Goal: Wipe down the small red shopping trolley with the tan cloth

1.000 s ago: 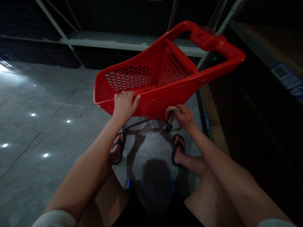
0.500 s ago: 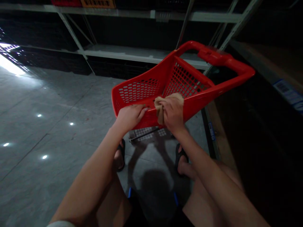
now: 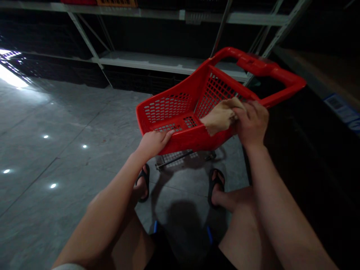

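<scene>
A red plastic shopping cart [image 3: 197,139] with perforated walls stands in front of me, its handle pointing to the far right. My left hand [image 3: 154,142] grips the near rim of the basket toward its left end, fingers over the edge and out of sight inside. Farther right along the same rim, my right hand [image 3: 251,122] is closed on a tan cloth [image 3: 222,114]. The cloth hangs out to the left of that hand and lies over the rim.
A white metal shelf [image 3: 146,62] with dark crates runs behind the cart. To the right is a dark ledge with a blue and white label [image 3: 341,110]. My sandalled feet [image 3: 216,185] stand on the grey floor [image 3: 70,161] by the cart's near side.
My right hand has slid right along the rim with the cloth, toward the cart's handle. The left hand stays on the rim. The cart has shifted slightly right.
</scene>
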Motion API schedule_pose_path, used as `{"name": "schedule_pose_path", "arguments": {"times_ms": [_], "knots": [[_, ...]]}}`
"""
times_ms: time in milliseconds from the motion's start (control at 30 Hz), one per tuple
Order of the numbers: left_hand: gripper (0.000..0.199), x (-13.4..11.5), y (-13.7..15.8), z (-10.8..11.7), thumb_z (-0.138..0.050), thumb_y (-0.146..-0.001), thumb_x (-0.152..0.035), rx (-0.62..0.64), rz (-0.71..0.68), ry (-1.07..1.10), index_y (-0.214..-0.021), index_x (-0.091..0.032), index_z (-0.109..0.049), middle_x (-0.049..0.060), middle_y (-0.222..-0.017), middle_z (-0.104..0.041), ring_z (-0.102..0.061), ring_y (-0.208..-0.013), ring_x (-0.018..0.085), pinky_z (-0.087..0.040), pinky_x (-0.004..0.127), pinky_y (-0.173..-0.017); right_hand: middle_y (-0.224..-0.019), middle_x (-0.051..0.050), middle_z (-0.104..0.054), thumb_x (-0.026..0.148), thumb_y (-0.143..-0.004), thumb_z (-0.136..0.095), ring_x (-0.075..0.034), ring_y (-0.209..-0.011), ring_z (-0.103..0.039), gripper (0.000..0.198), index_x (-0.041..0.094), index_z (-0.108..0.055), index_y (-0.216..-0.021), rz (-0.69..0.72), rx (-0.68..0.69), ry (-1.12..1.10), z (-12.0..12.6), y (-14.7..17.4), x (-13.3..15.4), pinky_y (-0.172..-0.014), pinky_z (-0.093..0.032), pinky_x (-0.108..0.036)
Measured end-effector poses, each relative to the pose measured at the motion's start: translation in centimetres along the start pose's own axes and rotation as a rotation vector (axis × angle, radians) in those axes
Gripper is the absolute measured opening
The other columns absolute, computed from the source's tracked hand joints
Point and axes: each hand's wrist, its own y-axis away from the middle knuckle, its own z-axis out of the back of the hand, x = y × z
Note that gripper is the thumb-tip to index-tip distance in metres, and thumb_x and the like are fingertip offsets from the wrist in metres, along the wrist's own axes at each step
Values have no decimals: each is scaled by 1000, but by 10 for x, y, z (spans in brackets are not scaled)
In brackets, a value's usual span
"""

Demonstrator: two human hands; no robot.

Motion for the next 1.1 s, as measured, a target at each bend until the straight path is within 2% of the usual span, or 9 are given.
{"name": "schedule_pose_path", "arguments": {"times_ms": [133, 300, 400, 500, 633, 733, 867, 1000, 1100], "knots": [[75, -14, 1, 0, -11, -107, -55, -13, 40, 9, -95, -17, -75, 14, -89, -77, -75, -88, 30, -51, 37, -72, -127, -17, -69, 41, -105, -41, -31, -132, -51, 39, 21, -74, -112, -89, -109, -78, -4, -3, -2, -112, -39, -52], [66, -30, -1, -3, -17, -109, -47, -55, 57, 41, -95, -16, -74, 13, -84, -76, -73, -79, 26, -49, 33, -69, -123, -12, -69, 33, -105, -40, -29, -119, -57, 34, 22, -71, -112, -111, 106, -194, -16, 12, 103, -108, -45, -51], [57, -28, -5, -7, -23, -109, -40, -136, 37, 177, -95, -16, -73, 12, -82, -74, -70, -75, 23, -48, 31, -69, -130, -10, -68, 27, -105, -41, -27, -124, -56, 31, 24, -68, -119, 10, 160, -205, -15, 29, 169, -108, -45, -46], [55, -21, -6, -10, -26, -109, -38, -316, 129, 401, -83, -16, -70, 10, -76, -71, -66, -69, 19, -47, 29, -69, -137, -10, -67, 21, -103, -44, -25, -133, -54, 33, 23, -65, -130, 166, 135, -229, -8, 39, 199, -109, -44, -42], [52, -12, -1, -13, -31, -107, -41, -413, 159, 573, -82, -18, -70, 7, -77, -72, -66, -71, 18, -48, 28, -70, -135, -6, -69, 21, -101, -51, -23, -131, -57, 26, 26, -70, -117, 243, 111, -316, -5, 31, 165, -103, -47, -38], [50, -11, 4, -12, -32, -106, -43, -366, 95, 595, -85, -18, -71, 8, -81, -74, -69, -79, 20, -51, 30, -78, -123, -8, -71, 31, -99, -57, -27, -119, -62, 18, 26, -72, -106, 21, 46, -330, -8, 24, 116, -99, -50, -43], [48, -15, 5, -11, -34, -106, -41, -342, 40, 639, -88, -19, -73, 7, -86, -77, -72, -89, 22, -53, 34, -88, -122, -9, -64, 28, -97, -54, -26, -114, -61, 23, 27, -71, -112, -274, -111, -384, -4, 20, 75, -99, -51, -45], [48, -17, -1, -16, -33, -106, -43, -372, 112, 780, -98, -17, -73, 9, -92, -78, -74, -90, 21, -56, 34, -88, -131, -12, -52, 18, -96, -46, -26, -126, -53, 31, 28, -70, -112, -532, -368, -352, -5, 12, 62, -110, -43, -47], [49, -17, -9, -25, -31, -107, -45, -437, 172, 859, -126, -15, -65, 13, -117, -76, -72, -108, 22, -57, 35, -94, -129, -11, -50, 16, -94, -47, -27, -125, -52, 26, 26, -70, -101, -619, -393, -405, -15, 8, 81, -111, -42, -49]]}}
